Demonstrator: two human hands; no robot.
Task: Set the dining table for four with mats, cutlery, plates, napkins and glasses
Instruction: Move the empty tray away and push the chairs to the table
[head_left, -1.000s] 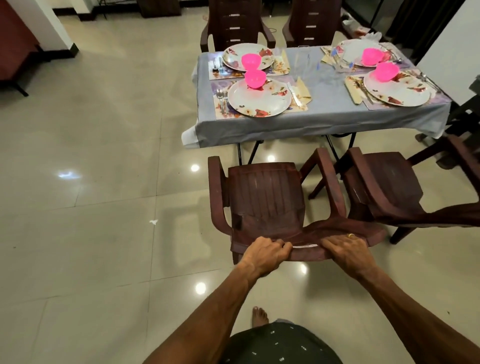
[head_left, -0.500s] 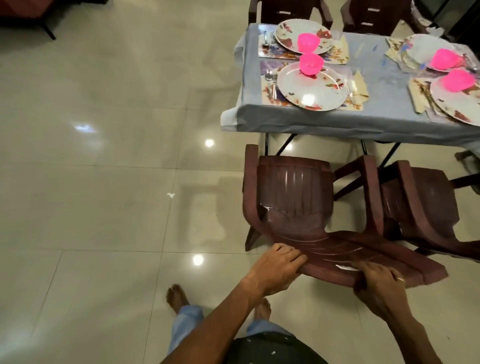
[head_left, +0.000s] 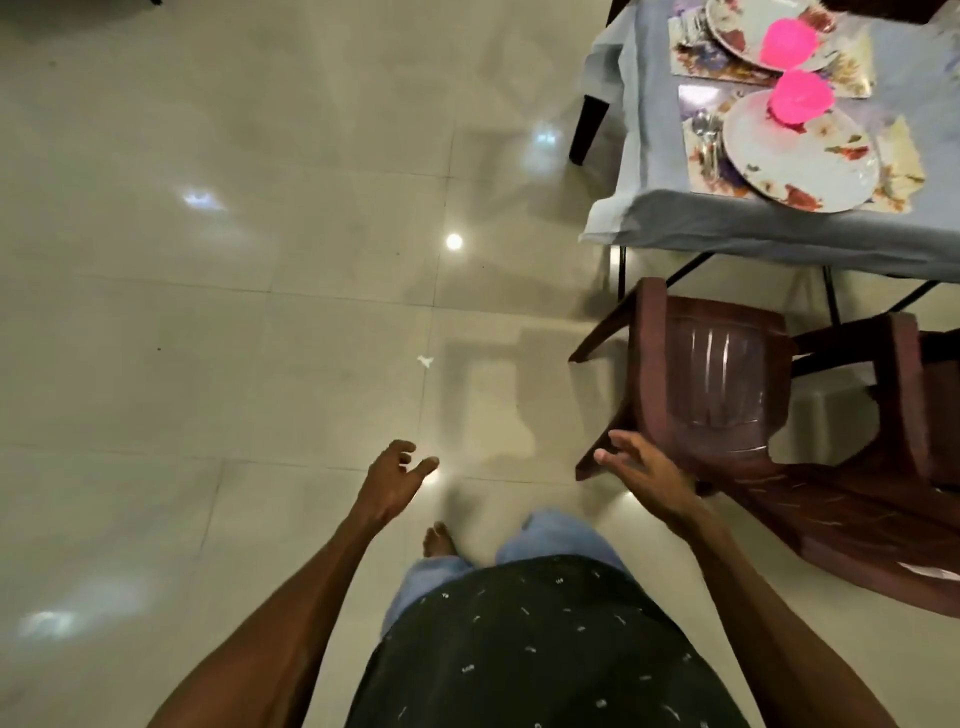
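Your counter (head_left: 727, 223) sits at the upper right, draped in a pale blue-grey cloth that hangs over its near edge and bunches at the near left corner. On it, two place settings show. The nearer one has a round white plate (head_left: 800, 156) printed with red and brown flowers, lying on a flowered mat (head_left: 698, 104) whose left part is bare of the plate; cutlery (head_left: 707, 136) lies on that mat just left of the plate, blurred enough that you cannot tell the pieces apart. A bright pink bowl (head_left: 799, 101) rests on the plate's far rim, and a pale patterned napkin (head_left: 901, 166) lies just right of the plate. Farther along the counter a second plate (head_left: 737, 31) carries another pink bowl (head_left: 788, 44) on its own mat (head_left: 701, 57). Just in front of the counter stands a dark brown plastic chair (head_left: 722, 384), its seat facing the counter and its slatted back towards you, with a second brown chair (head_left: 935, 395) close on its right. Your right hand (head_left: 644, 473) hangs beside the near chair's left armrest, fingers spread and loosely curved, holding nothing. Your left hand (head_left: 395, 480) is well left of the chair over the glossy tiled floor (head_left: 234, 312), fingers relaxed, likewise gripping nothing.
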